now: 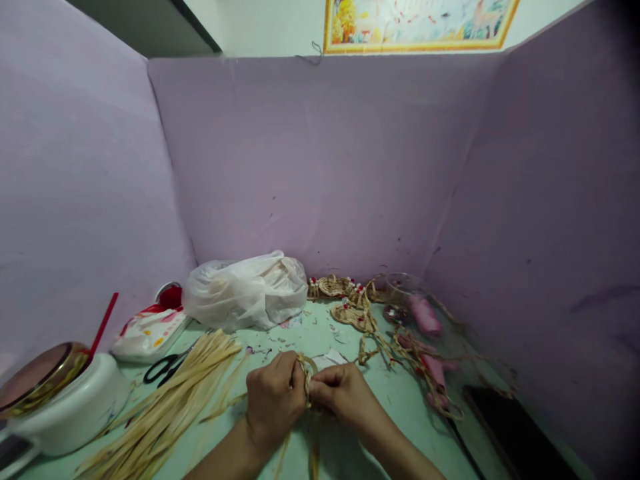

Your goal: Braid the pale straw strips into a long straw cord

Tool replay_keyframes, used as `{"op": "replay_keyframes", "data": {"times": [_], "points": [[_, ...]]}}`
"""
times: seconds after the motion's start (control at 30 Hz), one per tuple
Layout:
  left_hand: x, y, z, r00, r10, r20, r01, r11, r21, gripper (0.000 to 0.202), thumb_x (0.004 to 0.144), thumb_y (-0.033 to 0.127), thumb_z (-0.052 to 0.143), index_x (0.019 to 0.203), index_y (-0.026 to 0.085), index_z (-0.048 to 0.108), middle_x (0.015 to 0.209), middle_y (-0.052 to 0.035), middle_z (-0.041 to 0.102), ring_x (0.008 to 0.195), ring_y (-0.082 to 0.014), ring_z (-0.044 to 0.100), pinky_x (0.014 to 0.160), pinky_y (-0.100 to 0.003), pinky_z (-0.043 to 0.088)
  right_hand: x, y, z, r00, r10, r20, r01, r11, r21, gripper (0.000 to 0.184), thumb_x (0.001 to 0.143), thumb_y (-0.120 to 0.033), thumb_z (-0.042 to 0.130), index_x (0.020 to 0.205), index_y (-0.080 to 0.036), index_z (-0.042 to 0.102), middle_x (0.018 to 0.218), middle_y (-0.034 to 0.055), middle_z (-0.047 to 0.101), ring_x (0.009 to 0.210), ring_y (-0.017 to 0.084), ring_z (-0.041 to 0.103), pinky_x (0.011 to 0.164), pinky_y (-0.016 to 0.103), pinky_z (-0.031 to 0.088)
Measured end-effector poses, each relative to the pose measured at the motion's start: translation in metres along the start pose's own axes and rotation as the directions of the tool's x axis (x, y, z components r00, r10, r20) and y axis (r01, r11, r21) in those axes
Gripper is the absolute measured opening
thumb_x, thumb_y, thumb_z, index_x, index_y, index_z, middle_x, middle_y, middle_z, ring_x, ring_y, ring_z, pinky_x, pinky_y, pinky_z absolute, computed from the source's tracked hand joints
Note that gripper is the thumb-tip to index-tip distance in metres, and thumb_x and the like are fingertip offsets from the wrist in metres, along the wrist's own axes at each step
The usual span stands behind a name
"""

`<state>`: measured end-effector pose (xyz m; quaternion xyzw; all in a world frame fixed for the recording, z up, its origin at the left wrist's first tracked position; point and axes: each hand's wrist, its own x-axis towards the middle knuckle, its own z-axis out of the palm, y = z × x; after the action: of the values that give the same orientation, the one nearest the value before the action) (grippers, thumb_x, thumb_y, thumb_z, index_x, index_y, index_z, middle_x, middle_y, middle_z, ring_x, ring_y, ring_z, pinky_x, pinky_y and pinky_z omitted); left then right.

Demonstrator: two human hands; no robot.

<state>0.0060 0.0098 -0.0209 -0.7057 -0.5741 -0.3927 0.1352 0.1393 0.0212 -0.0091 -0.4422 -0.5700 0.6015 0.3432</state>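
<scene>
My left hand [273, 400] and my right hand [340, 393] meet at the near middle of the table, both pinched round a small twisted piece of straw braid [306, 375]. Loose ends of the straw hang down between my wrists toward the bottom edge. A long bundle of flat straw strips [165, 407] lies just left of my left hand. Black scissors [165, 368] rest at the bundle's far end.
A white plastic bag [245, 290] sits at the back. Finished woven straw pieces [350, 300] with red beads lie back right, beside a clear jar [405, 290] and pink glue gun [433, 370]. A white pot [75, 407] stands left. A dark phone [515, 433] lies right. Purple partitions enclose the table.
</scene>
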Motion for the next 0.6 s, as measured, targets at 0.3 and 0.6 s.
{"op": "replay_keyframes", "data": {"times": [0.3, 0.6], "points": [[0.006, 0.004, -0.002, 0.994, -0.007, 0.105, 0.016, 0.996, -0.087, 0.020, 0.076, 0.016, 0.040, 0.061, 0.019, 0.053, 0.055, 0.0008, 0.055, 0.051, -0.0090, 0.050, 0.052, -0.022, 0.028, -0.004, -0.008, -0.003, 0.980, 0.154, 0.126, -0.174, 0.971, 0.161, 0.011, 0.050, -0.021, 0.053, 0.045, -0.014, 0.044, 0.038, -0.0047, 0.040, 0.034, 0.003, 0.029, 0.038, 0.019, 0.016], [0.016, 0.015, -0.011, 0.826, -0.129, 0.549, 0.119, 0.991, 0.053, 0.021, 0.071, 0.023, 0.041, 0.062, 0.020, 0.059, 0.060, -0.0019, 0.060, 0.057, -0.0127, 0.053, 0.051, -0.023, 0.023, 0.010, 0.009, -0.020, 0.936, -0.259, -0.237, 0.159, 0.915, -0.370, 0.006, 0.067, -0.021, 0.041, 0.063, -0.018, 0.042, 0.054, -0.0033, 0.045, 0.053, 0.010, 0.041, 0.049, 0.020, 0.030]]}}
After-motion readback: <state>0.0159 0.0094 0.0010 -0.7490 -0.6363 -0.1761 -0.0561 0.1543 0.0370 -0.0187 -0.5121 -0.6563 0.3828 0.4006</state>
